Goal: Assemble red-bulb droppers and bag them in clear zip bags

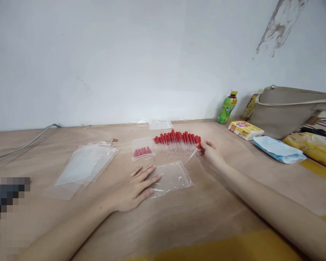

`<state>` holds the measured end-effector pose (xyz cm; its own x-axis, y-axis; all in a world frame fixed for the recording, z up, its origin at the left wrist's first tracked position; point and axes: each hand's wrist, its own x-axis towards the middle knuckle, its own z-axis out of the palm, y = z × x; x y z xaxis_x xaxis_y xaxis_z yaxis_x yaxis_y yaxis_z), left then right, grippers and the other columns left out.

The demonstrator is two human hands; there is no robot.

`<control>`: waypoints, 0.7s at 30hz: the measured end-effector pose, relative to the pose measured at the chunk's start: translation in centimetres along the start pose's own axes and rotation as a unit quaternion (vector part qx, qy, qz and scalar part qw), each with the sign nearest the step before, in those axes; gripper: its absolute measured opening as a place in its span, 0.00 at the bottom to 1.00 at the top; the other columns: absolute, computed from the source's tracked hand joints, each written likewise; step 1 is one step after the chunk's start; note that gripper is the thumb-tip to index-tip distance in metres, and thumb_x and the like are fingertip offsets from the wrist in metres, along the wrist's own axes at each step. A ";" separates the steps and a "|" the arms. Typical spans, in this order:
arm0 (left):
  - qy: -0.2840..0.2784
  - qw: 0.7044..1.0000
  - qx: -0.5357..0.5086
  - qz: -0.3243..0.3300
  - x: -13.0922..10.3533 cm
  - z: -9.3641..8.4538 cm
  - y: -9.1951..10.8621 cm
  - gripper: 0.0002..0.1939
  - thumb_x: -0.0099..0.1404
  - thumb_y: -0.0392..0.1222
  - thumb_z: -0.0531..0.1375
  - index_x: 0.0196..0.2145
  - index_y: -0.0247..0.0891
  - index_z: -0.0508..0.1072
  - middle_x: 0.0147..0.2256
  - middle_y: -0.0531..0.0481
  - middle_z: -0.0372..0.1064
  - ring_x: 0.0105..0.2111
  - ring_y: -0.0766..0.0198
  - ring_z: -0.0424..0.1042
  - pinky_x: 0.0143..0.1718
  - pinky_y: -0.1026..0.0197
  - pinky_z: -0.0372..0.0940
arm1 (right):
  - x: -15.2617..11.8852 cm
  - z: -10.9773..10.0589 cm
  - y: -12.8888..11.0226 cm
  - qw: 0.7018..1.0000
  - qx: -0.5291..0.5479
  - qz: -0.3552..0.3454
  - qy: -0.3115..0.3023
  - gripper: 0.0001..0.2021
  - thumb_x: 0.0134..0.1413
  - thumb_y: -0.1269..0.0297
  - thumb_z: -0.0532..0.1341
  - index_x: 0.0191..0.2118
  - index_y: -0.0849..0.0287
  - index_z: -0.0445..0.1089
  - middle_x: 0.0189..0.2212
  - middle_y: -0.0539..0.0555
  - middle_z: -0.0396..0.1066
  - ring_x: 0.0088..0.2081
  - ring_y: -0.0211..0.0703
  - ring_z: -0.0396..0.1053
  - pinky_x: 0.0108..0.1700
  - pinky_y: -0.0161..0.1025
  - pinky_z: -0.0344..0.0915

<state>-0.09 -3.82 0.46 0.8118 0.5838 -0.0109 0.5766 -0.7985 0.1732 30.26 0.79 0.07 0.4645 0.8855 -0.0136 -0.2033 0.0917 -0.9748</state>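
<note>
My left hand (137,188) lies flat with its fingers spread, the fingertips resting on the left edge of a clear zip bag (174,177). Between the closed fingers of my right hand (210,151) is a dropper (191,156) with a red bulb and a thin clear tube pointing down and left. Just left of that hand, a row of red-bulbed droppers (176,139) fans out on the table. Behind my left hand sits another zip bag (142,148) with several red bulbs showing inside.
Flat clear bags (84,165) lie stacked at left, near a grey cable (40,136). Another small bag (161,125) is by the wall. At right stand a green bottle (227,108), a tissue pack (246,130), a blue-white packet (278,149) and a grey bag (288,108).
</note>
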 end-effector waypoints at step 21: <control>0.009 0.999 -0.025 -0.032 0.1 0.0 0.0 0.28 0.66 0.56 0.46 0.61 0.48 0.49 0.63 0.49 0.36 0.62 0.53 0.37 0.60 0.44 0.40 | -3.2 -3.5 0.0 0.867 -0.197 0.068 -0.453 0.16 0.38 0.58 0.68 0.31 0.62 0.67 0.26 0.48 0.68 0.27 0.31 0.63 0.30 0.32 0.58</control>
<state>0.03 -3.77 0.46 0.7714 0.6363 -0.0061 0.6217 -0.7515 0.2210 31.83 -3.63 -0.62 -0.4449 0.8865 -0.1273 0.1890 -0.0460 -0.9809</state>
